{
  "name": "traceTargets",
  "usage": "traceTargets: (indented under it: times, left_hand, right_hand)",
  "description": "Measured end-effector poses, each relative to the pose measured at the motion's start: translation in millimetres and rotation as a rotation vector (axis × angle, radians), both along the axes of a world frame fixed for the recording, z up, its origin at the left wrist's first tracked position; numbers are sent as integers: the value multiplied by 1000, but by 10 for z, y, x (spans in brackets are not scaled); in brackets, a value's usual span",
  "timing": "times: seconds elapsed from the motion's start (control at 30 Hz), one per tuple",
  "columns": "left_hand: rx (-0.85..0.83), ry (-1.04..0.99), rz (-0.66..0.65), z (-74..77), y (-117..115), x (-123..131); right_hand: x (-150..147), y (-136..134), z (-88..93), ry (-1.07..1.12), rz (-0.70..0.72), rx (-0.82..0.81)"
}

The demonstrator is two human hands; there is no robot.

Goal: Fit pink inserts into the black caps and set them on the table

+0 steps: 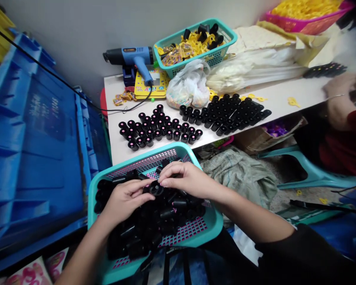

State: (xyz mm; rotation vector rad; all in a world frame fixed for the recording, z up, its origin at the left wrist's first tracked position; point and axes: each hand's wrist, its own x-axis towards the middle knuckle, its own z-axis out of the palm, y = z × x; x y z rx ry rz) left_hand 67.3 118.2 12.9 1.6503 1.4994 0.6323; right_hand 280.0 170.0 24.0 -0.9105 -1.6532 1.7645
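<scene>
Over a teal basket (212, 233) of black cylindrical pieces, my left hand (127, 198) grips one round black piece (156, 188) between thumb and fingers. My right hand (184, 178) is closed in a pinch at the upper right edge of that same piece; anything else between its fingertips is too small to make out. Behind the basket, a group of black cylinders with pink centres (150, 128) stands upright on the white table (118, 152). To their right are more black cylinders (234, 113) in a dense group.
A blue heat gun (136, 57), a yellow box (151, 89), a plastic bag (188, 85) and a second teal basket (225, 45) are at the table's back. Blue crates (38, 138) stand at left. Another person's arm (339, 101) is at right, near a teal stool (320, 180).
</scene>
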Motion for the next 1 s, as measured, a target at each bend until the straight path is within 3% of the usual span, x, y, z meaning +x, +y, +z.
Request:
traceTargets:
  times: [0.2, 0.3, 0.47, 0.6, 0.73, 0.83, 0.93, 1.0]
  left_hand:
    - [94, 410, -60, -221, 66, -96]
    - [144, 563, -138, -255, 105, -69]
    - [15, 464, -456, -196, 207, 211]
    - [-123, 402, -436, -257, 289, 427]
    - [-101, 366, -381, -285, 244, 472]
    - [-250, 73, -214, -230, 120, 435]
    - [-728, -557, 135, -171, -46, 454]
    - [-998, -849, 299, -149, -146, 511]
  right_hand:
    - [109, 2, 3, 56, -190, -162]
    - [156, -21, -16, 81, -212, -214]
    - [141, -65, -71, 55, -194, -189]
    - [129, -73, -124, 53, -198, -174]
    - [173, -84, -147, 47, -185, -227]
    - [213, -104, -127, 31, -127, -226]
    - [203, -155, -100, 1, 7, -192]
    - [164, -210, -95, -66, 58, -156]
